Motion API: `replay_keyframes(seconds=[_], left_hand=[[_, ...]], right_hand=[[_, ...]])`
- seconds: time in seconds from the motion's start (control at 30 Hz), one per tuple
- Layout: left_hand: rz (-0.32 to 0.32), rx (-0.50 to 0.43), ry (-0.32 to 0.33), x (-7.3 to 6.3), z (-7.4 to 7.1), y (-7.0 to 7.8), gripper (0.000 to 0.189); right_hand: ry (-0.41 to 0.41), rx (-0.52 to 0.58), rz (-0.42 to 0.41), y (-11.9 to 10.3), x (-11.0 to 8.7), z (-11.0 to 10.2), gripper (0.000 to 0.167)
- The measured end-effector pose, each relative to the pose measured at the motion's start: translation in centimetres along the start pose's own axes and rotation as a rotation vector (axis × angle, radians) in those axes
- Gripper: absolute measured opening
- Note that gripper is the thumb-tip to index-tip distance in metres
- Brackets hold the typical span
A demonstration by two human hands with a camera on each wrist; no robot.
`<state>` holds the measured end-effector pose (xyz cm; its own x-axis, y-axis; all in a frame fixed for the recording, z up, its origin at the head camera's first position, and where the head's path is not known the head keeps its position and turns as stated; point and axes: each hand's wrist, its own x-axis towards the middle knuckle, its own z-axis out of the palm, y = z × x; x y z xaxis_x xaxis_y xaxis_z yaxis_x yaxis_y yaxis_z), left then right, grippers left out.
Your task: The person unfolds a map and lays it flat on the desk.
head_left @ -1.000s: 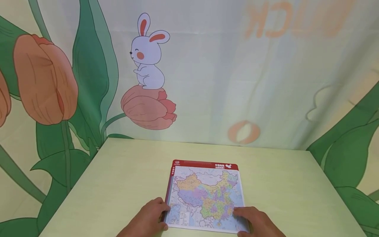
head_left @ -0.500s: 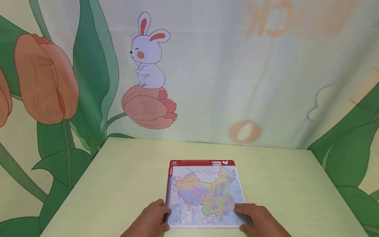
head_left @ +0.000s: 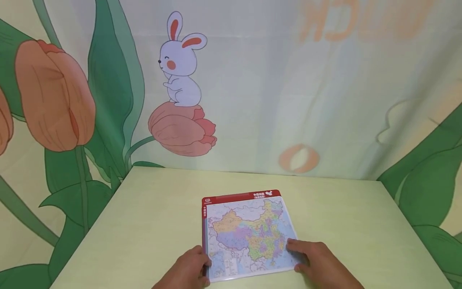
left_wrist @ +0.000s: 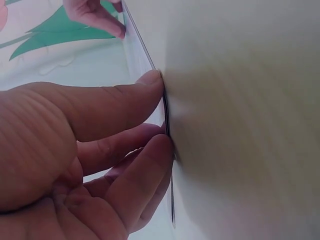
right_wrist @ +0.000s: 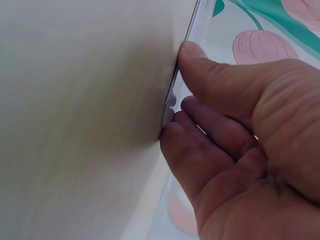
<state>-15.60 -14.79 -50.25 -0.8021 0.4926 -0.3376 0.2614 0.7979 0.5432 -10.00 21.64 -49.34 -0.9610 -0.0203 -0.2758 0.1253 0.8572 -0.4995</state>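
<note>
A thin, flat map board [head_left: 249, 237] with a red top border lies on the pale table, turned slightly counterclockwise. Coloured regions and a small legend are printed on its face. At its lower left corner my left hand [head_left: 189, 267] grips the edge, with fingers along the left side and the thumb at the near side. My right hand [head_left: 317, 259] holds the lower right corner the same way. The left wrist view shows the thumb [left_wrist: 115, 107] and bent fingers meeting the board's thin dark edge. In the right wrist view, the right thumb [right_wrist: 215, 75] and fingertips touch that edge too.
The pale yellow-green table [head_left: 144, 208] extends around the board on all sides. Behind it hangs a curtain [head_left: 245, 100] printed with a white rabbit, tulips and green leaves.
The map board has turned counterclockwise, from a slight clockwise tilt through nearly straight. My right hand has moved forward and right with its corner; my left hand has shifted slightly right and nearer.
</note>
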Motion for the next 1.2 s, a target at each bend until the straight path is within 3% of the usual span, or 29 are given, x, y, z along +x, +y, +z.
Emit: replay_keyframes(seconds=[0.23,0.4,0.73,0.97,1.1,1.2], left_hand=[[-0.016,-0.02,-0.014,-0.1,0.4,0.5,0.027],[0.043,0.023,0.009,-0.2,0.7,0.5,0.025],[0.062,0.079,0.007,-0.5,1.5,1.1,0.025],[0.064,0.031,0.001,-0.7,2.0,1.6,0.023],[0.06,0.013,-0.011,-0.1,3.1,1.1,0.023],[0.089,0.046,-0.005,1.0,4.8,-0.1,0.022]], right_hand=[[0.138,-0.084,-0.17,0.5,0.2,-0.3,0.059],[0.156,-0.124,-0.266,1.1,0.5,-0.5,0.056],[0.163,-0.099,-0.254,1.8,1.6,-1.2,0.054],[0.151,-0.097,-0.29,2.4,2.9,-1.9,0.051],[0.129,-0.062,-0.294,2.9,3.6,-2.5,0.049],[0.111,-0.023,-0.277,3.3,4.2,-2.9,0.046]])
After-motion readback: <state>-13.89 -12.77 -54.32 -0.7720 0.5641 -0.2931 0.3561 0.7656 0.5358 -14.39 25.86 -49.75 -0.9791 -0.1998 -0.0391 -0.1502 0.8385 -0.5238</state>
